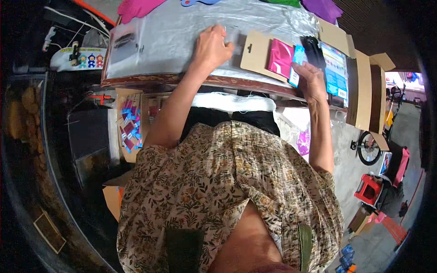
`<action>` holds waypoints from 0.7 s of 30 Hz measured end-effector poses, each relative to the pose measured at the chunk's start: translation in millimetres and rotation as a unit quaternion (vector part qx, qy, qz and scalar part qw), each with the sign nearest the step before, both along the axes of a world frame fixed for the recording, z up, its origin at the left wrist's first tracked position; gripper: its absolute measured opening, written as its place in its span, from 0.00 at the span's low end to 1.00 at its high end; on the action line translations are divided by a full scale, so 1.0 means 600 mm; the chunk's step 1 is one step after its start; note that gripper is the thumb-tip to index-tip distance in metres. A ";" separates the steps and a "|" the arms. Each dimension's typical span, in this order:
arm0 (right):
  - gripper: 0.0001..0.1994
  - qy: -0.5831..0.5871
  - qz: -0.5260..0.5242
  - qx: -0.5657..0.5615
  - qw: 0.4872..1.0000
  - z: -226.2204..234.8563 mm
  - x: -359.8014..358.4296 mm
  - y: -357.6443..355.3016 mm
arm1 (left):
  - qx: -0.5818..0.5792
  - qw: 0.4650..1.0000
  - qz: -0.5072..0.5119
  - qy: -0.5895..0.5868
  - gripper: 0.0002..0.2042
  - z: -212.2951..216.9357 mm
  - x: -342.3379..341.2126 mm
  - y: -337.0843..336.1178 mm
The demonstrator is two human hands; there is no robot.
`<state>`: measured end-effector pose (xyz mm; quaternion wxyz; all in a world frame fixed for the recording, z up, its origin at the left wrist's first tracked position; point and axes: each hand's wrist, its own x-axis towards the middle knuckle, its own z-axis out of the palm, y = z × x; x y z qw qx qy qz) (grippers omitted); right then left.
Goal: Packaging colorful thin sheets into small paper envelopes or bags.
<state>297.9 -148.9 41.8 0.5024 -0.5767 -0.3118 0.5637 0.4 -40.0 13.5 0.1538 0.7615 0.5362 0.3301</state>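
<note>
Maybe the flat, shiny pink packet (pixel 281 58) on the tan cardboard sheet (pixel 256 54) could slide if the right hand (pixel 314 78), touching the narrow blue card (pixel 298 54), bumps it. I can't tell if either it or the curled left hand (pixel 212 49) grips anything.

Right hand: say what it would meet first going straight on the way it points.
The right hand would likely first meet the narrow blue-and-white card beside the glossy pink packet; hand and card overlap in view, though contact is unclear.

Two hands (pixel 212 48) (pixel 311 78), one brown hang card (pixel 256 55), one pink packet (pixel 280 58)
</note>
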 end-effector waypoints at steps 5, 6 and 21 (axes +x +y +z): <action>0.03 0.005 0.035 -0.016 0.999 0.031 -0.045 0.016 | -0.019 1.000 -0.014 -0.014 0.08 0.008 -0.006 -0.012; 0.04 -0.015 0.053 -0.016 0.998 0.034 -0.047 0.020 | -0.031 0.999 -0.022 -0.023 0.07 0.010 -0.007 -0.014; 0.08 -0.179 0.085 0.028 0.980 0.019 -0.027 0.082 | 0.023 0.998 -0.054 -0.002 0.08 0.030 0.001 -0.023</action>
